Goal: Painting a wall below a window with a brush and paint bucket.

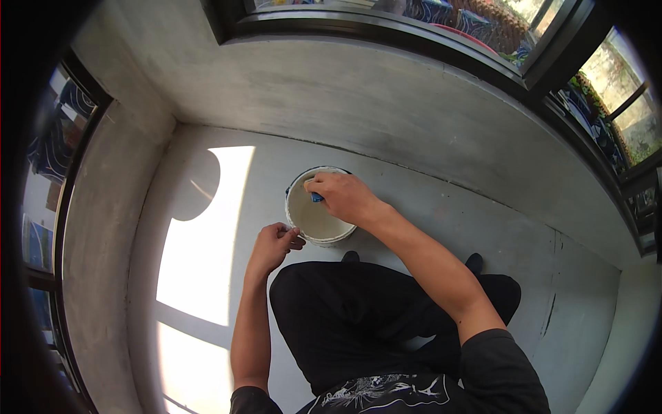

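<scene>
A round bucket (pixel 321 241) stands on the floor in front of my knees, with pale cream liquid, like paint, inside. Over its far part is my right hand (pixel 345 196), closed around a blue-handled tool (pixel 316 197). Most of that tool is hidden by my fingers, so its kind does not show. At the bucket's near left edge, my left hand (pixel 277 243) has its thumb and fingers pinched together on the rim.
Grey plastered walls (pixel 331 90) rise beyond the bucket and on the left, with dark-framed windows (pixel 386 31) above. Sunlight patches (pixel 200 255) lie on the pale grey floor (pixel 407 200) to the left. My bent legs (pixel 358 303) are close to the bucket.
</scene>
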Tool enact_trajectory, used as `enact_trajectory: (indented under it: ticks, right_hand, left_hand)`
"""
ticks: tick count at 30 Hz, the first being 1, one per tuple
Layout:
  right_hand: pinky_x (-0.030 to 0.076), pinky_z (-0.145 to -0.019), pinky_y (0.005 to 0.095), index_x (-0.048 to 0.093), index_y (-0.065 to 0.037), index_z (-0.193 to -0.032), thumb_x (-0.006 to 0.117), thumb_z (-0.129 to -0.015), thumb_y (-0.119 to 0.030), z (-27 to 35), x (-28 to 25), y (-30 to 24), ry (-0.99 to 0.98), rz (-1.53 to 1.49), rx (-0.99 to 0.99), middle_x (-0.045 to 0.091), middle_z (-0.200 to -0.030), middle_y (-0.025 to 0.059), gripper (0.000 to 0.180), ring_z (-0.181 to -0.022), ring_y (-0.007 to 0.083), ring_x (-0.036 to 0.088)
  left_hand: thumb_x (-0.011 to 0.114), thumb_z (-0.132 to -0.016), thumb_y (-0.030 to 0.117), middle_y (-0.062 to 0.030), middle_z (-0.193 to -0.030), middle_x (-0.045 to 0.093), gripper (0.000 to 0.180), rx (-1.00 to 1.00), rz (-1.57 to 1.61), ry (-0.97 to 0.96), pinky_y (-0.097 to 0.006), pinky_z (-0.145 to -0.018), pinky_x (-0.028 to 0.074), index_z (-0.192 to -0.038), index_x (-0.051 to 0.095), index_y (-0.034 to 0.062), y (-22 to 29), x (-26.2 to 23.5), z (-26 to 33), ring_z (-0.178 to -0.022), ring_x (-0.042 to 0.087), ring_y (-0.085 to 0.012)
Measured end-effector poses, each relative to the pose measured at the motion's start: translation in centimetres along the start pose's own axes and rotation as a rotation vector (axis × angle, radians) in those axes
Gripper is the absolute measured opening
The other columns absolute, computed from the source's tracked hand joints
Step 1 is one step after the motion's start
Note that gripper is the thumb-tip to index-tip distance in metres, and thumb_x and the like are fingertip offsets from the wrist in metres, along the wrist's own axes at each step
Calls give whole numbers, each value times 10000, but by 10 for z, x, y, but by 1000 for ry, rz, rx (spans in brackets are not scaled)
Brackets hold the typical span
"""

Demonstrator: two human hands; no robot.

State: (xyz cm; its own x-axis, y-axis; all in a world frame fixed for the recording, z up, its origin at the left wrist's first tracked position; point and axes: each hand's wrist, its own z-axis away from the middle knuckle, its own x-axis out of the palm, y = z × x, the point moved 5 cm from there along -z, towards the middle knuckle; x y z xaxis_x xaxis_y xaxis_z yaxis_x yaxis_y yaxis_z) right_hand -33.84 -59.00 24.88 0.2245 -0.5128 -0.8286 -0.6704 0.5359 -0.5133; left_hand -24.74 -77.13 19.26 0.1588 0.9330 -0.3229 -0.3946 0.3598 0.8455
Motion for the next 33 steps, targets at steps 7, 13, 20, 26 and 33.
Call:
enact_trajectory:
  ticks: [7, 13, 20, 26, 33]
  right_hand:
    - [564, -771, 431, 680, -58, -1085, 698, -825, -65, 30, -13, -24, 207, 6, -74, 682, -1021, 100, 261, -896, 326, 688]
    - [568, -745, 433, 685, -51, -1083, 720, -845, -98, 33, -18, -12, 210, 18, 22, 668, -980, 106, 245, -847, 333, 691]
    - [558, -707, 412, 710, -59, -1026, 704, -915, -187, 47, -48, -7, 377, 46, 117, 681, -953, 113, 170, -798, 336, 683]
    - [551, -692, 394, 720, -63, -989, 719, -907, -217, 60, -61, -22, 397, 46, 139, 683, -912, 101, 174, -773, 325, 679]
    - [545, -682, 399, 737, -83, -987, 721, -904, -225, 85, -47, -28, 303, 34, 60, 680, -901, 83, 165, -756, 304, 676]
  left_hand:
    - [600, -1007, 274, -152, -956, 771, 321, -29, 58, -83, -319, -758, 549, -987, 680, -36, -2, -2, -8, -885, 759, -235]
    - [589, -1010, 283, -151, -970, 772, 344, -34, 27, -125, -322, -761, 548, -996, 701, -42, 3, 1, -9, -905, 760, -242]
    - [595, -1008, 284, -155, -982, 771, 345, -38, 31, -126, -330, -774, 551, -1011, 702, -44, -6, -2, -13, -914, 759, -250]
    - [599, -1007, 301, -152, -987, 772, 359, -35, 15, -130, -331, -782, 553, -1019, 705, -42, 0, 0, -12, -922, 758, -252]
    - [601, -1008, 312, -149, -1011, 770, 359, -59, 28, -127, -343, -797, 556, -1025, 703, -32, -5, 1, -13, -943, 755, -249]
